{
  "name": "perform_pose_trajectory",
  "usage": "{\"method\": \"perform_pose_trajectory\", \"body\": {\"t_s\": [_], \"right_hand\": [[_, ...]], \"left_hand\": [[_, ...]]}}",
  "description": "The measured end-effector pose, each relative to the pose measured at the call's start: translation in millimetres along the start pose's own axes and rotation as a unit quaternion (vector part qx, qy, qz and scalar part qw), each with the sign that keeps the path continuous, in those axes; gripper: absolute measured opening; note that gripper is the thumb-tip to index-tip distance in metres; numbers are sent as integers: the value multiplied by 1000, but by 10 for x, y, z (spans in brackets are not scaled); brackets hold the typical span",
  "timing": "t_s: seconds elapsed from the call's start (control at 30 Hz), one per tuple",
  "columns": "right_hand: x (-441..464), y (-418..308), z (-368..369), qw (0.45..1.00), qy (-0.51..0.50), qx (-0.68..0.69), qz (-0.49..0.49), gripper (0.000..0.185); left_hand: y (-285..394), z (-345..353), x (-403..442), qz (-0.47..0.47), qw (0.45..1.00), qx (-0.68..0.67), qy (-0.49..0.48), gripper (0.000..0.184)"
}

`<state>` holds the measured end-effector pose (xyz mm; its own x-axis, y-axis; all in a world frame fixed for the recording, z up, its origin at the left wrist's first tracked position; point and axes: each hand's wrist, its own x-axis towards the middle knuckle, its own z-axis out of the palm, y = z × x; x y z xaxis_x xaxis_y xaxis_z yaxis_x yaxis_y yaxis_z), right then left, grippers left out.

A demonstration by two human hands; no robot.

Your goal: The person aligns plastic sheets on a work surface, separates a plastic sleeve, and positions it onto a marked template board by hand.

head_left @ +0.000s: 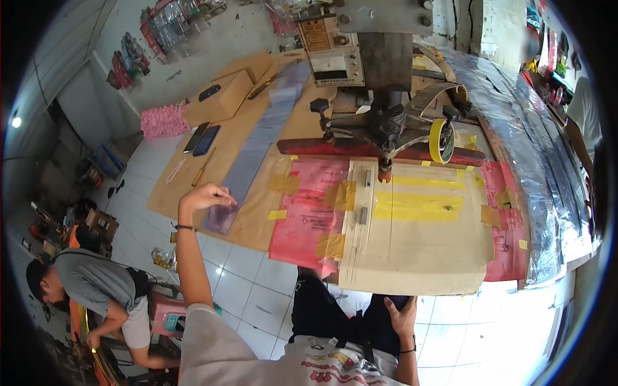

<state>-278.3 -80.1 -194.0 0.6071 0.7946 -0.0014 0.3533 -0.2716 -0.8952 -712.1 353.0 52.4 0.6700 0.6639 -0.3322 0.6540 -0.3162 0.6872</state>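
Note:
My left hand (209, 196) is closed, fingertips bent together at the left edge of a long, translucent bluish plastic strip (257, 145), close to its near end. The strip runs away from me over a brown board-covered table (257, 228). My right hand (402, 315) is low, at my right thigh below the front edge of a cream board (418, 257). Its thumb and fingers are apart, and I make out nothing held in it. Yellow tape strips and red sheets (309, 219) lie on and beside that board.
Above the board stands a press head (389, 122) with a yellow tape roll (441, 141) hanging on it. Two phones (206, 140), a thin tool (203, 168) and a cardboard box (222, 96) lie left. Dark plastic sheets (515, 116) cover the right. Another person (106, 283) bends at lower left.

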Motion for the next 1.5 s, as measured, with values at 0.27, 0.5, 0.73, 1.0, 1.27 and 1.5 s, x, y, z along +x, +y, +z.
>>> {"method": "perform_pose_trajectory", "body": {"t_s": [0.27, 0.5, 0.73, 1.0, 1.27, 1.5], "right_hand": [[-53, 31, -12, 999, 17, -28, -9, 93], [-67, -121, -62, 999, -22, -41, 25, 102], [-109, -26, 9, 997, -6, -73, 5, 106], [-112, 18, 48, 999, -11, -44, -5, 107], [-95, -30, 75, 999, -6, -50, -18, 105], [-74, 46, 73, 999, -17, -20, -32, 101]], "left_hand": [[-62, 5, 17, 33, 999, -16, 4, 23], [-15, -53, 67, -18, 1000, -2, 13, 19], [-576, -196, 133, 7, 999, 52, -7, 34], [-474, -68, 65, 35, 998, 31, 37, 27], [-186, 40, -11, 16, 997, -3, 70, 28], [-122, -21, 24, 19, 998, 27, 49, 32]]}}
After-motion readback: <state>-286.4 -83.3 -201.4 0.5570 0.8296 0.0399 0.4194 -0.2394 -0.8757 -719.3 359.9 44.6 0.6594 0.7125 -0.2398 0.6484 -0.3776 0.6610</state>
